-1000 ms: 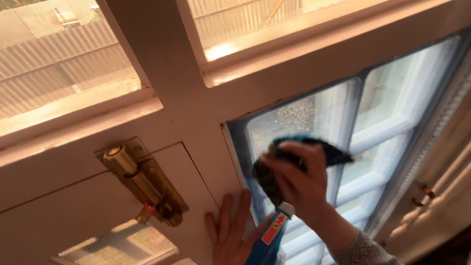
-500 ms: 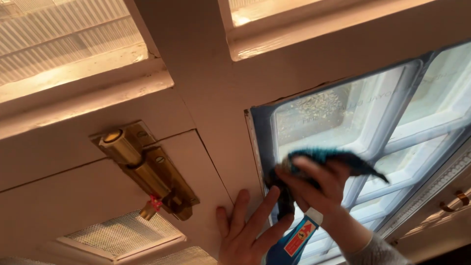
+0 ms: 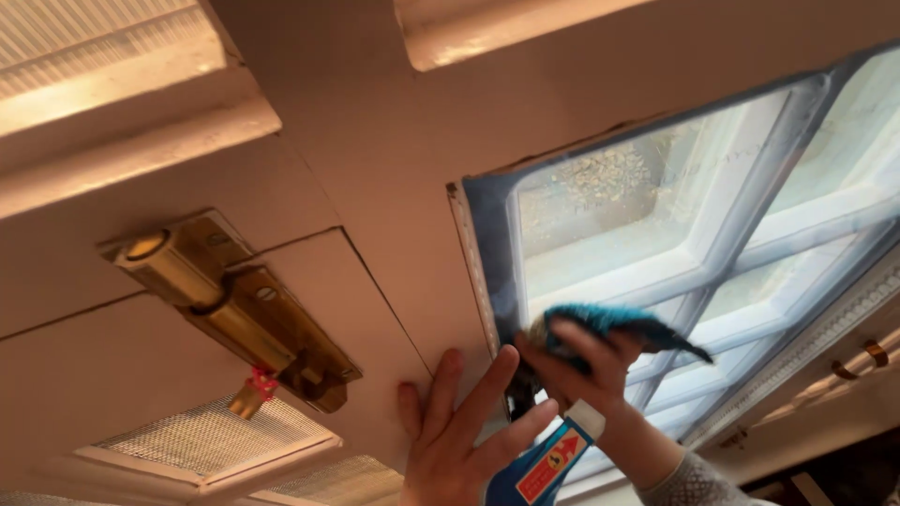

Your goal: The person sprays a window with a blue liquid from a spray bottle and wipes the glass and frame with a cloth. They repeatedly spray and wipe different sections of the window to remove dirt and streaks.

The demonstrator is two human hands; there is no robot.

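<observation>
My right hand (image 3: 577, 367) is closed on a crumpled teal cloth (image 3: 614, 320) and presses it against the glass pane (image 3: 600, 215) near the pane's lower left corner. My left hand (image 3: 455, 440) rests with its fingers spread on the white wooden frame (image 3: 375, 169) just left of the pane. A blue spray bottle (image 3: 544, 464) with a white cap and a red label sits against that hand's thumb side and seems held there. The pane shows white bars and grey gravel behind it.
A brass sliding bolt (image 3: 234, 314) with a small red tag is fixed to the frame left of my hands. Below it is a mesh-covered opening (image 3: 206, 436). Brass hooks (image 3: 877, 354) sit on the frame at the far right.
My right hand has wiped the cloth down the pane toward its lower left corner. My left hand has stayed on the frame with the bottle. The view has shifted slightly.
</observation>
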